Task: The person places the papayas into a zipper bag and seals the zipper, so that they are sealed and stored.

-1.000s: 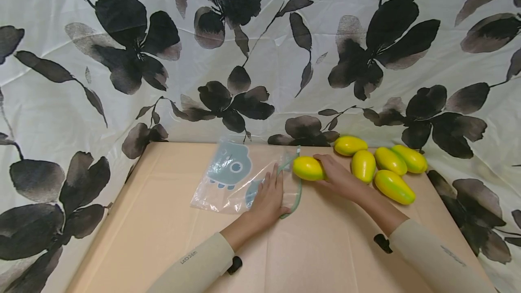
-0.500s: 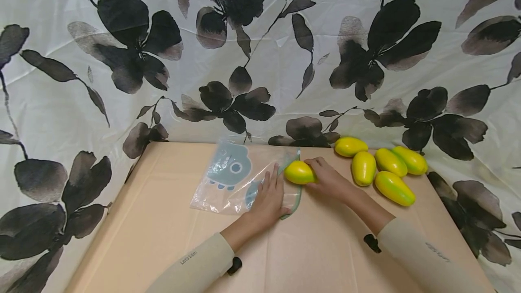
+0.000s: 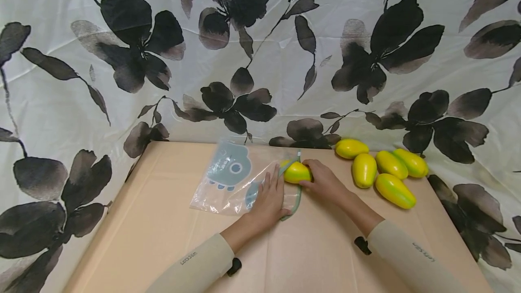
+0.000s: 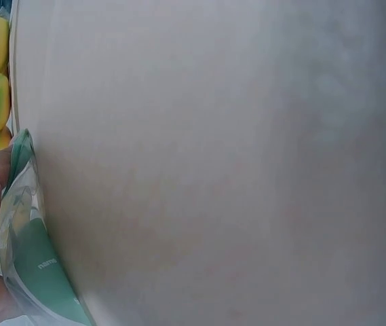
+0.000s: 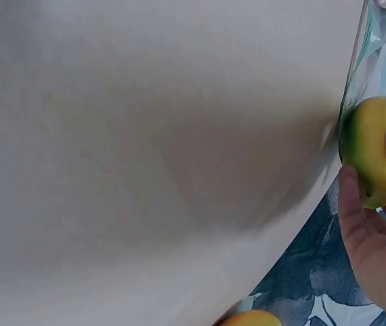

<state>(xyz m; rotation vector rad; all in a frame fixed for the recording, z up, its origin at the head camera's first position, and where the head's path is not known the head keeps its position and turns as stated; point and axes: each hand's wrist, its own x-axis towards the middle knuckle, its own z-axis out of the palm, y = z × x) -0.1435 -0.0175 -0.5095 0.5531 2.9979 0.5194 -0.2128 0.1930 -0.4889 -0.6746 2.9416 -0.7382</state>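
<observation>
A clear zip bag with a blue-grey cartoon print lies on the board, its green-edged mouth facing right. My left hand rests on the bag near the mouth with fingers extended; its thumb is by the green rim. My right hand grips a yellow-green mango by its right end. The mango's left end is inside the bag's mouth, under the upper green edge. In the right wrist view, thumb and fingers curl round the mango beside the clear plastic.
Several other mangoes lie grouped at the board's back right corner, right of my right hand. The light brown board ends at the back against a white cloth with dark flowers.
My right hand has moved left with the mango, from the bag's rim to partly inside the mouth. The left hand and the other mangoes have stayed in place.
</observation>
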